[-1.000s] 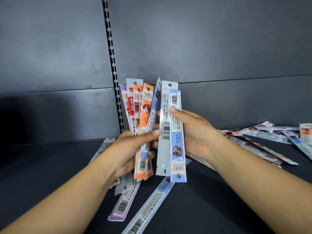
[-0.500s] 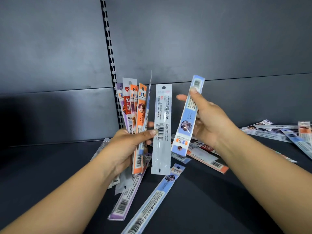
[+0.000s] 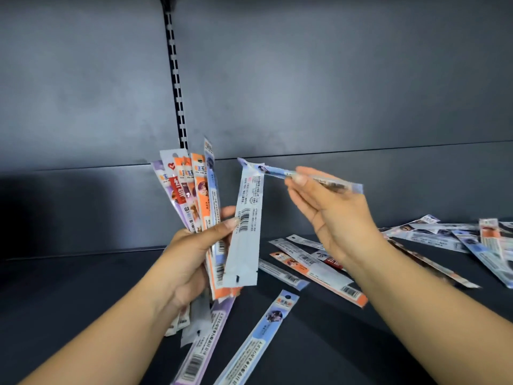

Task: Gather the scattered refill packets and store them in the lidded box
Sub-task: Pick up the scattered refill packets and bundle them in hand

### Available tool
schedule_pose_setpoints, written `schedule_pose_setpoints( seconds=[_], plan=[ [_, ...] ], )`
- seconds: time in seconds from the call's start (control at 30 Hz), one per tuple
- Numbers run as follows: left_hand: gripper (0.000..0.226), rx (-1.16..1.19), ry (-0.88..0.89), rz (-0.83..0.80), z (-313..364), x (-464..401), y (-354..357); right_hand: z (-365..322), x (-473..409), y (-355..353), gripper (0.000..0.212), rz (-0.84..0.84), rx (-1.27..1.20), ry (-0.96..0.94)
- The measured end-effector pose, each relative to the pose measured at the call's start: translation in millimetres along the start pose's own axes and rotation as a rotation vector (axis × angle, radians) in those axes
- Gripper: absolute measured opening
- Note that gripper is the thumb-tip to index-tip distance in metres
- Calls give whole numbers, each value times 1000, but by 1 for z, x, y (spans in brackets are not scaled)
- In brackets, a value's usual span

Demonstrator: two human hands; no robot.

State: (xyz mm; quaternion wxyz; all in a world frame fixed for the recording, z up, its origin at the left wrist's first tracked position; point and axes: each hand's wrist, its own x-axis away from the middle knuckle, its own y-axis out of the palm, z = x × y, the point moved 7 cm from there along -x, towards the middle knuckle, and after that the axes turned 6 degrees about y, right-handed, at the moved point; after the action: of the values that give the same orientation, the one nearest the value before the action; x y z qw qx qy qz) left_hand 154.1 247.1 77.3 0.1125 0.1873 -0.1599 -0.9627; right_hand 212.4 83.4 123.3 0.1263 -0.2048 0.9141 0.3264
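My left hand (image 3: 191,257) grips a fanned bundle of refill packets (image 3: 194,195), orange, purple and blue, with a white-backed packet (image 3: 245,232) at the front, barcode facing me. My right hand (image 3: 330,215) pinches a single blue packet (image 3: 274,171) and holds it nearly level, its tip close to the top of the white-backed one. More packets lie on the dark shelf: a blue one (image 3: 261,334) and a purple one (image 3: 202,345) near me, an orange one (image 3: 319,276) under my right wrist. No lidded box is in view.
A further scatter of packets (image 3: 449,234) lies at the right on the dark shelf floor (image 3: 69,290). The grey back panel (image 3: 305,79) with a slotted upright (image 3: 175,76) closes off the rear.
My right hand drew the blue packet away from the bundle and turned it from upright to nearly level. The white-backed packet stayed with the left hand's bundle.
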Motion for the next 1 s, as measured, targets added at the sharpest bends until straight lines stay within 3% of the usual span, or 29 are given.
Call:
schedule_pose_setpoints(
  seconds=[0.1,0.2,0.3,0.43,0.5,0.63,0.73,0.8,0.9,1.0],
  plan=[
    [29,32,18,12,2,-1,0,0,12,18,19,-136,336,-138],
    [29,62,22,30,4,0,-1,16,25,39,50,-288,911,-236],
    [30,86,-20,30,2,0,-3,35,30,46,79,-394,1054,-193],
    [37,116,-43,17,1,0,-2,49,33,47,95,-464,992,-81],
    [37,138,-32,2,3,1,0,55,40,48,81,-513,969,-30],
    [40,154,-67,-57,-1,4,7,71,31,56,73,-500,994,-21],
    [33,116,-84,-60,-4,2,6,65,25,56,44,-429,672,149],
    [28,78,-72,-73,-4,2,5,48,22,48,41,-254,441,100],
    [22,-44,-86,-203,-9,6,12,41,19,30,70,-184,385,99],
    [37,-260,-110,-412,-18,16,26,45,20,35,42,-293,472,194]
  ],
)
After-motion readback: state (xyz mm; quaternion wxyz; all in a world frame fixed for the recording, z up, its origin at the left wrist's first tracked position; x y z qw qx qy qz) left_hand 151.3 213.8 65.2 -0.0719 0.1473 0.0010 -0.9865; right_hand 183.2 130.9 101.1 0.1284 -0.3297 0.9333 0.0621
